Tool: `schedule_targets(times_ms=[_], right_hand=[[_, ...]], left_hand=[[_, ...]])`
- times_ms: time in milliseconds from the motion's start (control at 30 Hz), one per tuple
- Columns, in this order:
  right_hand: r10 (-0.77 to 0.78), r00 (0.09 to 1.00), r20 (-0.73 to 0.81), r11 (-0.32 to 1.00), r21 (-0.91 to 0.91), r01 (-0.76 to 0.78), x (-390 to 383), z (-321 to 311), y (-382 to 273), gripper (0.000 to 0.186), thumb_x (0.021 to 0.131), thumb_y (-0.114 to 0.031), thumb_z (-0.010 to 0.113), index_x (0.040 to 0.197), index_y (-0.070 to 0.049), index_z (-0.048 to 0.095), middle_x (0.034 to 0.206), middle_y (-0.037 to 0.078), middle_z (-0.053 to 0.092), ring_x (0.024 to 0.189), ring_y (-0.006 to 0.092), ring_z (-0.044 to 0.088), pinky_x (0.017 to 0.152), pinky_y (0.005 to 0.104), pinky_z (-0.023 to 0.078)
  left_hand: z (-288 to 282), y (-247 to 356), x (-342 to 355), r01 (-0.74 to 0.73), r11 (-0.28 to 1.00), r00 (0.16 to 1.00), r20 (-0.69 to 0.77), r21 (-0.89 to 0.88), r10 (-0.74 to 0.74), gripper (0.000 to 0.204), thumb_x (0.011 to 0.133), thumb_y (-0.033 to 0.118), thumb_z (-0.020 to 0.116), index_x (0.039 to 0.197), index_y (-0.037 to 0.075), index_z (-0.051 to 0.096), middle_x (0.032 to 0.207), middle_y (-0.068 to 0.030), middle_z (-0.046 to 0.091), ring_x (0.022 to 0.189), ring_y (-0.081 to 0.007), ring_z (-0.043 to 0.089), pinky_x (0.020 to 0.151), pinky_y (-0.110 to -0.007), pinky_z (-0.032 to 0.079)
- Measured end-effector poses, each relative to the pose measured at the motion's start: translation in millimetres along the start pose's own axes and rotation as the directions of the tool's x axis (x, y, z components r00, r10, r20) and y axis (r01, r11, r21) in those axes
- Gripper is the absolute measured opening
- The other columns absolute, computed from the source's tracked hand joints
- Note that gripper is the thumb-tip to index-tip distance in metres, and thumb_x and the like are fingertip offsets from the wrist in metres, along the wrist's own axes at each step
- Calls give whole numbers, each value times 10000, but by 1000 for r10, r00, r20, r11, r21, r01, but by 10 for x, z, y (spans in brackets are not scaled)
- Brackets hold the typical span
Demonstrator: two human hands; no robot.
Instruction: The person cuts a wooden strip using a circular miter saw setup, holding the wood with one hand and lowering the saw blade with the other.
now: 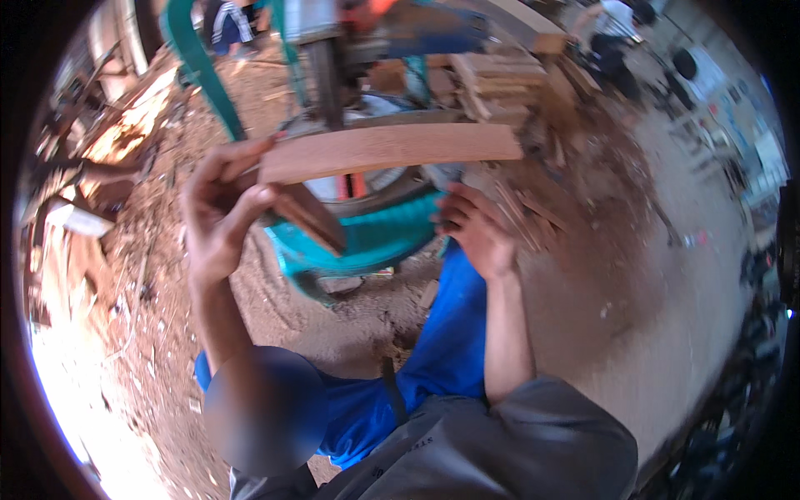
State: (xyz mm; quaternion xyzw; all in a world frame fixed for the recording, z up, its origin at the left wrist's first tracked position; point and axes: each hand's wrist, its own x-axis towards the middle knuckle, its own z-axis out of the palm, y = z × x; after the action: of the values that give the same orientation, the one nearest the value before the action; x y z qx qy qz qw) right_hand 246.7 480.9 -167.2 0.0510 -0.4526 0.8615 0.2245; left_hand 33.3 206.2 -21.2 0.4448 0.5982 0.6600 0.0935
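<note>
My left hand (225, 200) grips the left end of a long, slightly curved wooden slat (392, 150), fingers behind it and thumb in front. The slat is held up roughly level before me, its right end free. My right hand (479, 229) is below the slat's right part, apart from it, with fingers loosely bent and nothing visible in them. Beneath the slat, a shorter dark wooden piece (312, 218) slants down close to my left thumb; whether I hold it too, I cannot tell. Behind both is a teal plastic chair (367, 242) with a round dark rim on it.
Stacked wooden boards (500, 79) stand at the back right, near a thick beam (525, 25). A second teal chair's leg (200, 75) rises at the back left. Sawdust and scraps cover the brown ground (150, 250). Other people (617, 42) are in the background.
</note>
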Motion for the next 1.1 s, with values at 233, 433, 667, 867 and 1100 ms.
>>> schedule_targets(times_ms=[233, 433, 667, 867, 1100], right_hand=[[-103, 984, 143, 989, 118, 87, 178, 757, -182, 987, 856, -356, 806, 1605, -99, 217, 1543, 233, 407, 1291, 393, 556, 936, 467, 551], [-184, 974, 134, 977, 130, 167, 271, 874, -123, 992, 869, -315, 804, 1612, -100, 183, 1565, 221, 382, 1376, 325, 489, 937, 476, 564], [209, 975, 72, 870, -469, -152, -307, 965, 182, 666, 827, -247, 841, 1370, -41, 515, 1251, 137, 639, 1059, 219, 663, 787, 347, 562], [853, 449, 267, 425, -853, -302, -797, 1054, -89, 545, 832, -318, 826, 1229, -6, 619, 1098, 144, 698, 969, 273, 690, 841, 413, 551], [-287, 955, 81, 418, -886, 200, -458, 1199, -227, 841, 752, -295, 898, 1414, -18, 461, 1399, 193, 529, 1323, 353, 511, 1071, 455, 447]], left_hand=[[84, 22, -18, -44, 997, 996, 86, 60, 38, 550, 875, 135, 798, 1307, -91, 543, 1298, -208, 652, 1181, -246, 646, 1017, -347, 486], [111, 33, -66, -100, 989, 990, 112, 106, 88, 567, 867, 155, 811, 1304, -84, 540, 1299, -217, 649, 1204, -260, 634, 1049, -364, 459], [12, 112, -99, -124, 968, 986, 138, 217, 95, 587, 866, 224, 805, 1302, -96, 577, 1294, -224, 649, 1198, -282, 637, 1070, -403, 454], [-88, 121, -93, -188, 918, 978, 153, 350, 142, 631, 923, 266, 748, 1363, -124, 519, 1332, -254, 611, 1161, -367, 659, 1048, -455, 500], [106, 340, -180, -245, 906, 967, 154, 344, 203, 621, 938, 292, 733, 1345, -130, 528, 1291, -273, 617, 1141, -393, 660, 1015, -482, 525]])
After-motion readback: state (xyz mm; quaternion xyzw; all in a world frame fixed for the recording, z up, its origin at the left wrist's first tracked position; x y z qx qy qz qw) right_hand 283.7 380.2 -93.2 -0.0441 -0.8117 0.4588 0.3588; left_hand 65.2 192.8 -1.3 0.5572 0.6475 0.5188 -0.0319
